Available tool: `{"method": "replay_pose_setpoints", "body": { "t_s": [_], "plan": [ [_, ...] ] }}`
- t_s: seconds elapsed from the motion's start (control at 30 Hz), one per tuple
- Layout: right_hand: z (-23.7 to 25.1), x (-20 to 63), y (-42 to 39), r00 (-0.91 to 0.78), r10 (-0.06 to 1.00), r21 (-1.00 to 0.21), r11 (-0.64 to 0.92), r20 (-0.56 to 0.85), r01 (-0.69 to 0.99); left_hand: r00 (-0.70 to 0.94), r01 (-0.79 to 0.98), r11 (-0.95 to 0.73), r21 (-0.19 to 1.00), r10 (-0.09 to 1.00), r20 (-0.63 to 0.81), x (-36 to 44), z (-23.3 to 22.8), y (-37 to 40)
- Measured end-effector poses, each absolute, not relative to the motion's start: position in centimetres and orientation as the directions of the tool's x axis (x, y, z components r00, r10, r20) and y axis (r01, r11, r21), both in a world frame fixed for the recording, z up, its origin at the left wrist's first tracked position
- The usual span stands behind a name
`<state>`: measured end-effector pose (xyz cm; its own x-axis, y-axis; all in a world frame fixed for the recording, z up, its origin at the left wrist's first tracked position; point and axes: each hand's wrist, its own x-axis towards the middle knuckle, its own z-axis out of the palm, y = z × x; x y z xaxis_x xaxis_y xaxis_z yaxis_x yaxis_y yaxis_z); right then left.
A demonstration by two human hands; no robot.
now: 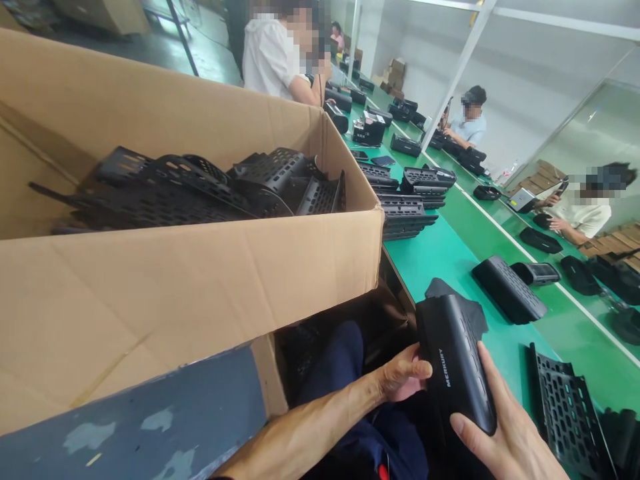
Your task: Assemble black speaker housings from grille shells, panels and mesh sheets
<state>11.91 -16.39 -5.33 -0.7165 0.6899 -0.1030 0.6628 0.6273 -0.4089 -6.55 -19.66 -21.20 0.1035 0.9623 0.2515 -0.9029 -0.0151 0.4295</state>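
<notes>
A black plastic housing [453,360] with "MERKURY" printed along its side is tilted upright between both hands, over my lap. My left hand [406,375] grips its left edge, thumb on the front and fingers hidden behind. On the other side, my right hand [500,413] wraps the lower right edge, thumb across the lower front. Behind the housing, a flat dark piece [473,310] shows on the table. Further right lie a curved black cover with slots [510,290] and a perforated black panel [567,400].
A large cardboard box [200,273] of perforated black panels [200,187] fills the left, above a worn grey surface [150,420]. Stacked panels [407,207] stand on the green table [450,247] beyond its corner. Several people sit along the table among more housings.
</notes>
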Motion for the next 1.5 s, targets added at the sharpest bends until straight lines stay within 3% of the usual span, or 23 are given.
{"method": "replay_pose_setpoints", "body": {
  "t_s": [0.2,0.33,0.5,0.6,0.7,0.77,0.9,1.03,1.13,1.23,1.5],
  "plan": [
    [-6.7,12.0,-15.4,-0.692,0.711,-0.412,0.598,-0.126,0.688,0.104,-0.902,0.008,0.432,0.975,0.199,-5.8,-21.6,-19.5],
    [-5.6,11.8,-15.0,-0.676,0.726,-0.48,0.551,-0.127,0.683,0.055,-0.902,-0.027,0.431,0.983,0.177,-6.0,-19.7,-19.5],
    [-7.5,12.8,-17.7,-0.474,0.832,-0.64,0.536,0.288,0.551,-0.093,-0.896,-0.16,0.414,0.98,0.178,-7.5,-17.1,-19.0],
    [-11.4,11.9,-19.1,-0.323,0.861,-0.685,0.509,0.393,0.521,-0.175,-0.881,-0.217,0.419,0.975,0.137,-7.3,-16.5,-18.6],
    [-13.9,10.5,-18.9,-0.162,0.789,-0.632,0.58,0.592,0.514,-0.191,-0.872,-0.239,0.428,0.97,0.152,-6.4,-16.3,-18.2],
    [-13.9,10.2,-18.3,-0.135,0.744,-0.606,0.622,0.654,0.496,-0.152,-0.868,-0.216,0.447,0.973,0.176,-6.1,-16.4,-18.0],
    [-12.2,11.8,-17.9,-0.173,0.768,-0.63,0.614,0.617,0.475,0.012,-0.817,-0.088,0.57,0.986,0.169,-8.8,-17.2,-17.7],
    [-11.0,13.8,-18.7,-0.228,0.837,-0.679,0.54,0.498,0.497,-0.086,-0.574,-0.283,0.768,0.954,0.287,-14.3,-16.3,-17.0],
    [-10.7,14.2,-19.0,-0.241,0.853,-0.69,0.518,0.463,0.505,0.089,-0.34,-0.355,0.871,0.91,0.406,-17.1,-14.2,-16.6],
    [-10.5,14.3,-18.9,-0.256,0.852,-0.678,0.52,0.457,0.519,0.197,-0.257,-0.362,0.896,0.888,0.416,-17.7,-12.5,-16.6],
    [-8.9,15.5,-18.0,-0.265,0.894,-0.724,0.449,0.362,0.524,0.087,-0.338,-0.339,0.878,0.917,0.388,-15.8,-13.2,-17.1]
  ]
}}
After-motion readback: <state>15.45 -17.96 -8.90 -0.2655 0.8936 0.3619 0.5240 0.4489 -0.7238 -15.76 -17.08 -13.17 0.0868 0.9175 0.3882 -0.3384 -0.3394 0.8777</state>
